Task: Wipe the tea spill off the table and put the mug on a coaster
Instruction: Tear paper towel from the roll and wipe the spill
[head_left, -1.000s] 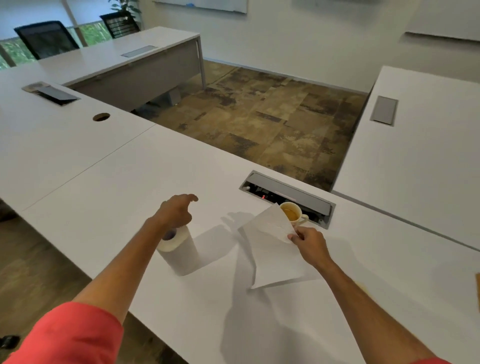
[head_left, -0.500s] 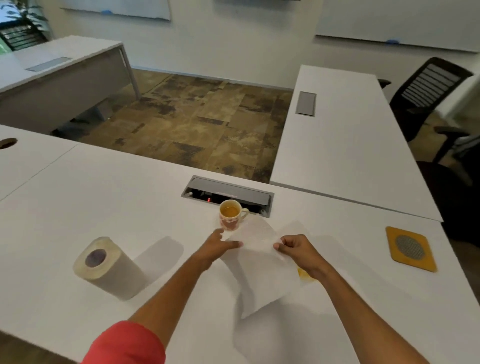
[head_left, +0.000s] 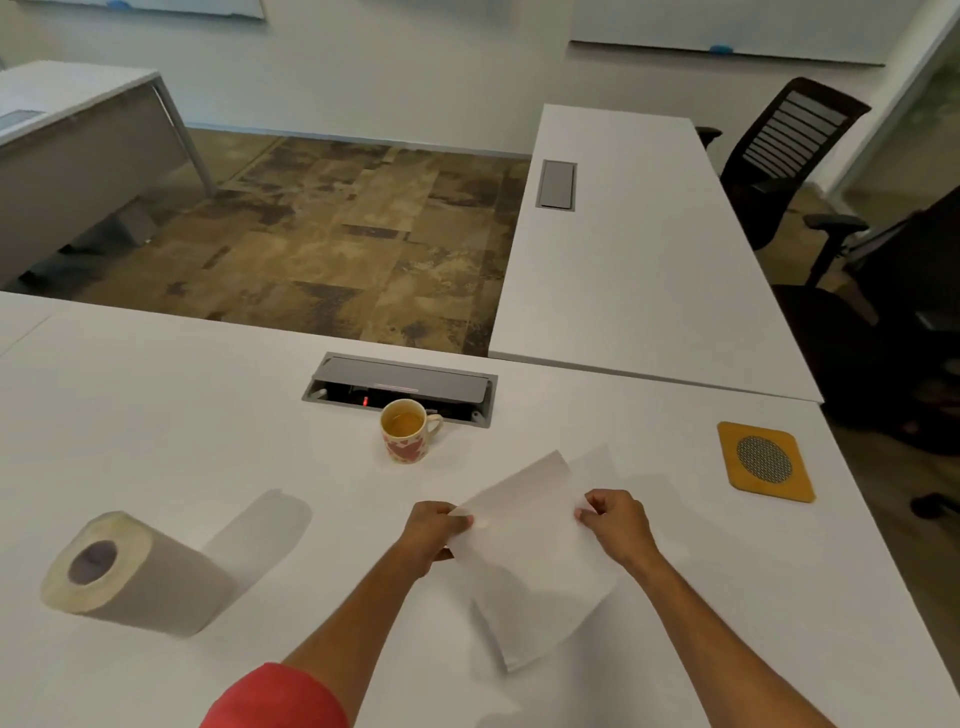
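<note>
- White paper sheet (head_left: 524, 561) hangs between both hands above the bench (head_left: 156, 415), its lower end drooping toward the near edge.
- Left hand (head_left: 434, 530) pinches the sheet's left edge between thumb and fingertips; right hand (head_left: 615, 522) pinches the right edge the same way, fingers curled in.
- Mug (head_left: 408, 431), cream with red heart shapes, stands upright on the bench beyond the hands, amber tea inside, handle pointing right. It sits just in front of the grey cable box (head_left: 400, 387) set into the bench.
- Coaster (head_left: 763, 462), mustard-yellow with a dark mesh oval, lies flat near the bench's right edge, well apart from the mug.
- Paper roll (head_left: 130, 574) lies on its side at the left, its hollow core facing the camera.
- Any tea spill on the bench is hidden behind the sheet; I cannot tell where it lies.
- Red sleeve (head_left: 275, 699) covers the left upper arm.
</note>
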